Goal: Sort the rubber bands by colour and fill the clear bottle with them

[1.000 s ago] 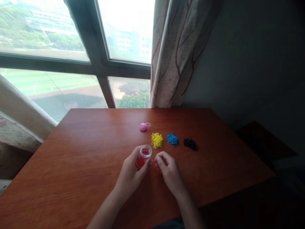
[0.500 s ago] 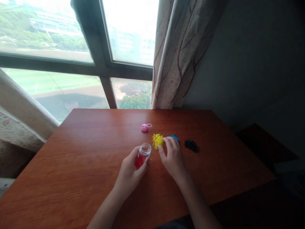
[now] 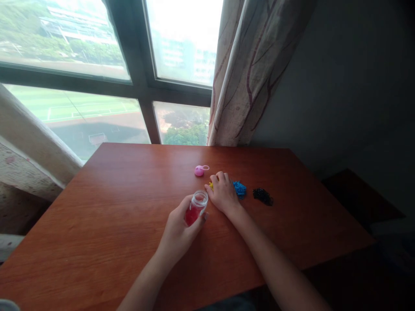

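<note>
My left hand (image 3: 179, 224) is wrapped round a small clear glass jar (image 3: 200, 199), its open mouth tilted up and to the right. Red contents (image 3: 193, 214) show in its lower part; their kind is not clear. Just right of the jar, my right hand (image 3: 222, 193) is curled over a pile of yellow rubber bands (image 3: 211, 185), hiding most of them. A pile of blue rubber bands (image 3: 240, 189) lies beside that hand, and a pile of black rubber bands (image 3: 263, 196) farther right.
A pink round lid with a loop (image 3: 199, 171) lies behind the jar on the brown wooden table (image 3: 106, 216). Window panes and a curtain (image 3: 238, 99) stand past the far edge. Part of a pale round thing (image 3: 8, 305) shows at the lower left corner.
My right hand has moved left and closed over the yellow pile, uncovering the blue one. My left hand still holds the jar. The view has shifted slightly.
</note>
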`<state>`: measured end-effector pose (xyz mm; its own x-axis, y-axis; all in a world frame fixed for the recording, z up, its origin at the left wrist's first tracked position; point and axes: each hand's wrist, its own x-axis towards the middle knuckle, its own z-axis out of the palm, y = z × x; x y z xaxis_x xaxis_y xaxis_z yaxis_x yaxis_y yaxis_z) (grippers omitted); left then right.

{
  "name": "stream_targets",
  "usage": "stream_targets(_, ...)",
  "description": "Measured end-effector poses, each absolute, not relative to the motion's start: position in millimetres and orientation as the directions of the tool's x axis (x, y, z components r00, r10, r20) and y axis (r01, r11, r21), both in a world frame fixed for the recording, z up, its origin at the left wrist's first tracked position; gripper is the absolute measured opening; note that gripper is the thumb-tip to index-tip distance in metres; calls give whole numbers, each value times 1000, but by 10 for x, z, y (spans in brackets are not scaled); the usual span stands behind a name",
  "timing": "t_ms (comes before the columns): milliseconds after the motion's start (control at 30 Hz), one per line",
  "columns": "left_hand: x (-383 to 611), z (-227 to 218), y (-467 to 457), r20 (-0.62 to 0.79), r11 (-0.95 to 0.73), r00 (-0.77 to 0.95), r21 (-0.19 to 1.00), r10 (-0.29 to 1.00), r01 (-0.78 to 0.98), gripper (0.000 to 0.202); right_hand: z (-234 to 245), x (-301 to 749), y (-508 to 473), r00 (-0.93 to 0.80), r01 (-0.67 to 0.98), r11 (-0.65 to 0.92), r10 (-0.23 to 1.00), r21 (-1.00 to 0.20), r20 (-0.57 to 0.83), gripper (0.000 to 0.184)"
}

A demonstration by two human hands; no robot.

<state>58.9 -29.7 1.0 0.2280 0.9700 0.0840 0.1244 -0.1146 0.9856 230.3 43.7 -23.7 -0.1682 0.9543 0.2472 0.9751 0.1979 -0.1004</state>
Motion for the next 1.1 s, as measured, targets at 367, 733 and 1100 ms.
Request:
stream_targets(367,598,4,-302,100,-134,249,983,963,125,40,-315,2246,424,-166,958,200,971,-204,171,19)
stream_targets(733,585,4,-295,99,-143,252,976,963,162,30,-364,2359,399,104,634,159,952,-757,287,31)
stream_targets(1100,650,37,-318,128,-218,304,934,944,284,28,30,2382,243,-30,-799,-73,996,-597,-82,36)
